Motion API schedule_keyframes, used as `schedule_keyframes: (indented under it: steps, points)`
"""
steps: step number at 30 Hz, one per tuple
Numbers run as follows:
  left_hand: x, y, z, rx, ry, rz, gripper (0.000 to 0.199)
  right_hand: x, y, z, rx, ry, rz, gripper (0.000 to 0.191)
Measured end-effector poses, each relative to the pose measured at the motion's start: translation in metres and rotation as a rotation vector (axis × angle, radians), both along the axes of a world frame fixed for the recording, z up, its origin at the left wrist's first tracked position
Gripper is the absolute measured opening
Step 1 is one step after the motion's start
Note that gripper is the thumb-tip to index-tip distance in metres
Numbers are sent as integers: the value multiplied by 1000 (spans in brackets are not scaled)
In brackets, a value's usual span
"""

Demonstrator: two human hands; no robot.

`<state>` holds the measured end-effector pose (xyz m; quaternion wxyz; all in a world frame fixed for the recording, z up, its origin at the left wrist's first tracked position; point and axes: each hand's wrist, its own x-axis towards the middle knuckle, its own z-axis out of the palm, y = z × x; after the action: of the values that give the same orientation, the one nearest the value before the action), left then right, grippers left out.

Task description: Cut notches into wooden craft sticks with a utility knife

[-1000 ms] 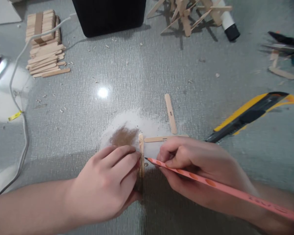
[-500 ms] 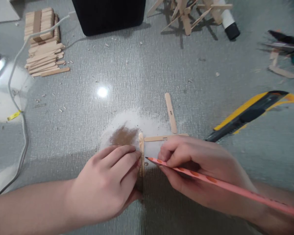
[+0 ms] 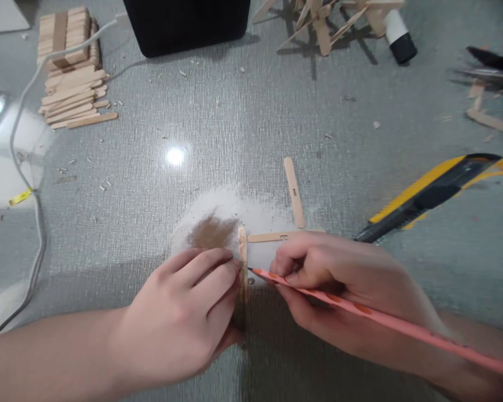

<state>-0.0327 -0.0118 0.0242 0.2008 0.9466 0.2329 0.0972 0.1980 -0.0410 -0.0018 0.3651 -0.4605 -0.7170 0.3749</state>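
My left hand [image 3: 188, 312] is closed, its fingertips pressed on a wooden craft stick [image 3: 242, 245] that stands lengthwise in front of me. In my right hand [image 3: 339, 290] is a pink pencil [image 3: 385, 317] with orange spots, gripped for writing. Its dark tip is at the right edge of the held stick; whether it touches cannot be made out. Just beyond my right fingers lies a second craft stick [image 3: 266, 237] with a small cut slot, partly hidden by the hand. A third stick [image 3: 293, 192], also slotted, lies above it, nearly upright in view.
A yellow-and-black utility knife [image 3: 430, 192] lies at right. Bundled craft sticks [image 3: 71, 39] and a loose stack [image 3: 75, 97] are at back left, beside a white cable [image 3: 39, 240]. A black box-like object [image 3: 188, 25] and a wooden stick structure [image 3: 322, 28] are at the back. Brown dust [image 3: 213, 230] marks the table.
The view has shifted slightly, so the background things sit a little differently. The pencil tip has come slightly nearer the held stick; both hands keep their grips.
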Motion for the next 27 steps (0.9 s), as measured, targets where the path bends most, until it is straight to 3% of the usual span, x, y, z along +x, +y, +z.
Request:
schedule_keyframes:
  steps: [27]
  points:
    - [0, 0, 0, -20, 14, -3, 26, -1, -1, -3, 7, -42, 17, 27]
